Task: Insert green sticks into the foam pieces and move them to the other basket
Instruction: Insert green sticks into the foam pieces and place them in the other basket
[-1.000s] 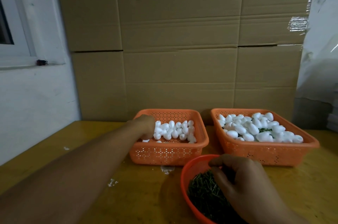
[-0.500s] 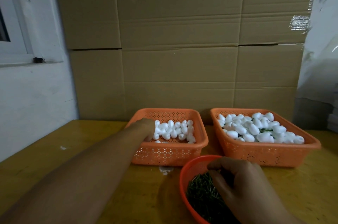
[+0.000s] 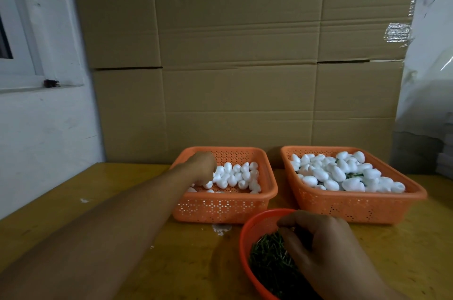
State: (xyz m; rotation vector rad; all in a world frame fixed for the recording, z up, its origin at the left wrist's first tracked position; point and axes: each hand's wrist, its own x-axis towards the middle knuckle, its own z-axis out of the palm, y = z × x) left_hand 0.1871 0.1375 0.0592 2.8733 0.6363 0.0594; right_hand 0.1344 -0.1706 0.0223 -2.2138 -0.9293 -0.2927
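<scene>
My left hand [image 3: 202, 167] reaches into the left orange basket [image 3: 223, 209], its fingers curled down among the white foam pieces [image 3: 236, 177]; the fingertips are hidden, so a hold on one cannot be seen. My right hand [image 3: 328, 248] is in the red bowl [image 3: 247, 231] at the front. Its thumb and curled fingers pinch into the heap of green sticks [image 3: 268, 259]. The right orange basket [image 3: 353, 204] is heaped with foam pieces [image 3: 338, 174], and a few green sticks show between them.
Both baskets stand side by side on the yellow wooden table [image 3: 122, 189], against a wall of cardboard boxes [image 3: 240, 79]. A white wall and a window sill are at the left, and plastic-wrapped stacks at the right. White foam crumbs lie on the table.
Both hands stay where they were, the left in the foam basket and the right in the stick bowl. Only small finger movement and a slight shift of the view.
</scene>
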